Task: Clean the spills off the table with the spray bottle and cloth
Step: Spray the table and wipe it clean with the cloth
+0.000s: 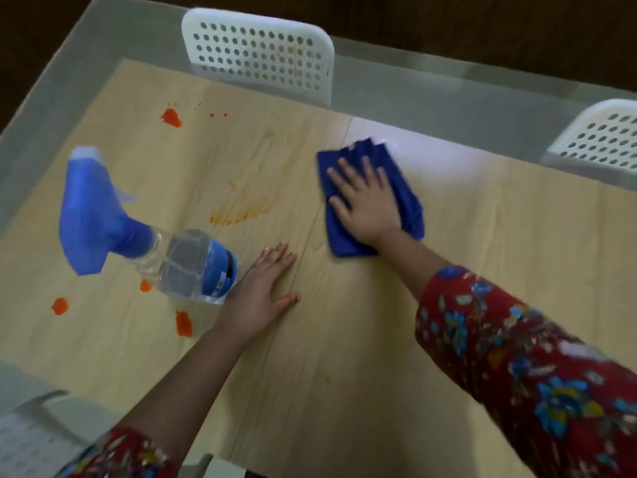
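sleeve (517, 374) red floral, nearest | right grip (367, 205) wide, flat, pressing cloth (339, 236) on table (344, 339) | left grip (262, 291) wide, flat on table just beside bottle (138, 236) | orange spills (171, 118) around bottle

No legible text, spray bottle (144, 243) blue label (217, 270) — perhaps a barcode — too blurred to read

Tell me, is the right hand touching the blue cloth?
Touching. The head view shows the right hand lying flat, fingers spread, directly on top of the blue cloth, with no gap between them.
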